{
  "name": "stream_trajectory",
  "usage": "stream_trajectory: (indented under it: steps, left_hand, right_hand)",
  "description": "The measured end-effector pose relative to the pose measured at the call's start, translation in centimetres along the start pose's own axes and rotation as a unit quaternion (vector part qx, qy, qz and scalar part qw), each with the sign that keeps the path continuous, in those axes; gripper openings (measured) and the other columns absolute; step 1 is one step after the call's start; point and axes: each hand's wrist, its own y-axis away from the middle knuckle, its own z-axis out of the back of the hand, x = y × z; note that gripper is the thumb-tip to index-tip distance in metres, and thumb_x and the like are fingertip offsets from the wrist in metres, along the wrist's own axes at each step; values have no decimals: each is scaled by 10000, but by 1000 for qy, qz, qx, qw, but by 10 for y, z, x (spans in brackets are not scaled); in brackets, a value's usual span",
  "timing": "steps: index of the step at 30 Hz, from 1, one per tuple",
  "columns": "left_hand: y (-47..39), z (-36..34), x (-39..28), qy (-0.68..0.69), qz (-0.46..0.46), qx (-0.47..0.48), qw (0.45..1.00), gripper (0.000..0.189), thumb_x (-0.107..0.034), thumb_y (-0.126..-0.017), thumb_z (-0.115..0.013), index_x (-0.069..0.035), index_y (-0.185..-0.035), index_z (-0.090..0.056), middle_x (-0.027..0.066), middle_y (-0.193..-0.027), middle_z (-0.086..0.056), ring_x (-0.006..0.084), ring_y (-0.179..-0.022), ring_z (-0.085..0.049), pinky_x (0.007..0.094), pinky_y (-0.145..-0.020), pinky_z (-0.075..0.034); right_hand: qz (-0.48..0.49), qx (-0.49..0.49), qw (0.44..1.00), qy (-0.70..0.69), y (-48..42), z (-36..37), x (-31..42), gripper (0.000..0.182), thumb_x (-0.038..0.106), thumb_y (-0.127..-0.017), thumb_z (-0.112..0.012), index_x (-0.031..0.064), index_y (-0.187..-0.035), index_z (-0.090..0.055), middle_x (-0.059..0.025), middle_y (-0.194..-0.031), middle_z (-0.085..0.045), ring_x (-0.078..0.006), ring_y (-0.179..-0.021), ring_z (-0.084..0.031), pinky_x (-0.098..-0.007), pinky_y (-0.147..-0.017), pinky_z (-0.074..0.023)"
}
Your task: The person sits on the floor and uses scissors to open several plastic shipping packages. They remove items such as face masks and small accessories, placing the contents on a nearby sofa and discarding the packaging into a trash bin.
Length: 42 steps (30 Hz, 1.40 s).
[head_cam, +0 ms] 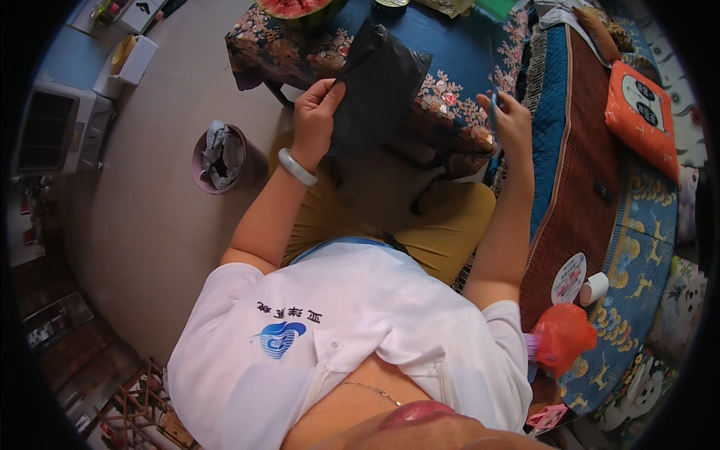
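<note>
My left hand (318, 115) pinches the left edge of a black plastic bag (379, 93), thumb on top. The bag hangs in front of the near edge of a table spread with a blue floral tablecloth (458, 50), partly covering it. To the right, beside the table's corner, my right hand (512, 121) grips a slim tool with a blue handle (494, 109). Its thin end points away from me and is too faint to tell whether it is scissors or a knife. The tool and the bag are apart.
A cut watermelon (295, 8) and a round tin (391, 4) are on the table. A lined waste bin (198, 163) stands on the floor at left. Along my right runs a sofa with a brown mat (585, 140), an orange cushion (641, 115) and a red plastic bag (565, 340).
</note>
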Motion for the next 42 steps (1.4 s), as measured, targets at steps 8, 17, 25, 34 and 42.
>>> stream_trajectory:
  steps: [8, 17, 25, 34, 42]
  left_hand:
    - [14, 1, 4, -55, 4, 39, 998, 112, -116, -909, -570, -22, -888, -627, -94, -728, -516, -16, -654, -410, 150, -564, -326]
    - [23, -38, 3, -264, -194, 50, 943, 57, -50, -851, -618, 1, -844, -593, 18, -673, -504, 76, -591, -434, 224, -536, -375]
    - [-8, -27, -8, -300, -67, 127, 943, 184, -119, -829, -645, -4, -955, -578, 36, -786, -542, 75, -642, -451, 231, -588, -396]
    - [-20, -55, -23, -665, -371, 116, 638, 585, -28, -700, -600, -130, -1243, -409, 135, -1384, -340, 324, -1020, -550, 345, -766, -487]
    - [-52, -9, -48, -297, -36, 247, 922, 378, 74, -676, -434, -54, -990, -603, 48, -868, -647, 120, -767, -610, 241, -644, -512]
  right_hand:
    - [129, -90, 974, 161, -15, -52, 17, 496, 313, -766, -682, -17, -1115, -557, -219, -1034, -595, -339, -955, -588, -393, -836, -463]
    - [159, -139, 965, 152, 21, -122, 42, 567, 154, -781, -540, -30, -1291, -371, -237, -786, -638, -414, -741, -622, -471, -684, -504]
    - [228, -162, 955, 99, 17, -96, 23, 575, 69, -782, -480, -21, -1336, -354, -268, -703, -604, -418, -658, -609, -471, -626, -498]
    - [255, -79, 947, 180, 53, -111, 43, 558, 28, -784, -506, 55, -1333, -410, -238, -723, -602, -391, -669, -604, -443, -615, -484]
    - [241, -61, 963, 99, 48, -65, 22, 496, 16, -779, -479, 90, -1269, -490, -232, -939, -621, -392, -812, -610, -439, -726, -490]
